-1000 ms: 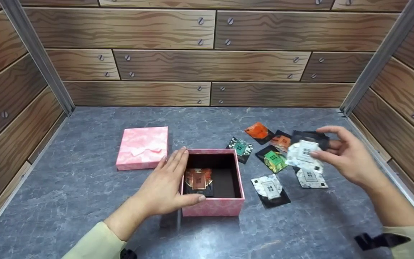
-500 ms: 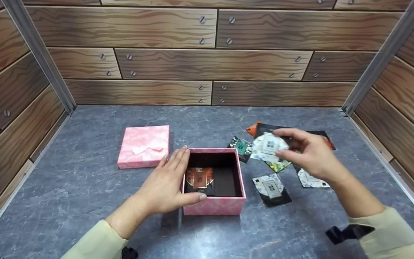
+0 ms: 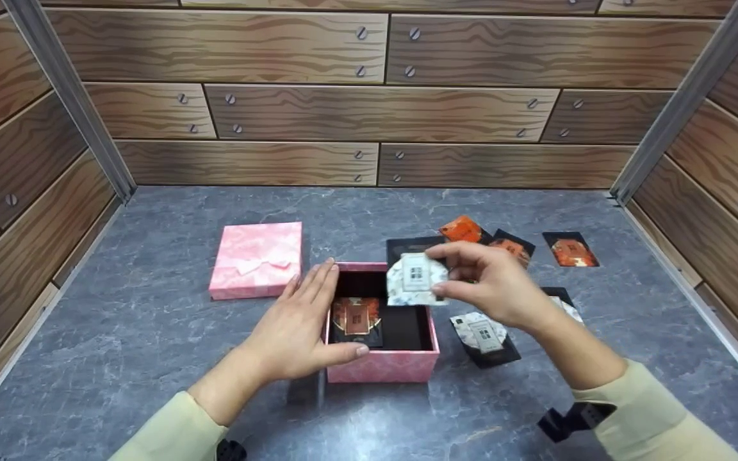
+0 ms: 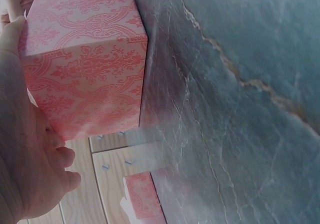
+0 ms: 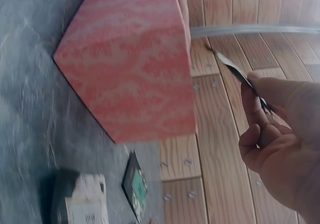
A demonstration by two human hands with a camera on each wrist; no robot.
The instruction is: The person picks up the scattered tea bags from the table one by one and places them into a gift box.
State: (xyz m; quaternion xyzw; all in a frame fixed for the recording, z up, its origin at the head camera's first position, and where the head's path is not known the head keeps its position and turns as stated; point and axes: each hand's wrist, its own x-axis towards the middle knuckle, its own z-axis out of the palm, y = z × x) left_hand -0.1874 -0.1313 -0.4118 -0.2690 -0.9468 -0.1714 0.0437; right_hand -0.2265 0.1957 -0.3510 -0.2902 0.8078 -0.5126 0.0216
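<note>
A pink patterned gift box [image 3: 383,368] stands uncovered, its dark inside showing an orange-and-black sachet [image 3: 356,320] at the left. My left hand [image 3: 286,326] rests on the box with straight fingers along its left wall and the thumb over the front rim; in the left wrist view that hand [image 4: 30,149] lies against the patterned side. Between thumb and fingers, my right hand [image 3: 497,282] pinches a white-and-black sachet [image 3: 415,278] over the box's right back part. The right wrist view shows this sachet [image 5: 232,69] edge-on, raised above the box wall [image 5: 135,84].
A pink box lid [image 3: 257,259] with a bow lies left of the box. Right of it lie a white-and-black sachet [image 3: 485,338], an orange one [image 3: 462,229] and an orange-and-black one [image 3: 572,250], among others. A wood-patterned wall [image 3: 247,165] closes the back.
My right hand has carried the white-and-black sachet leftward from among the sachets on the right to above the box. My left hand has stayed on the box.
</note>
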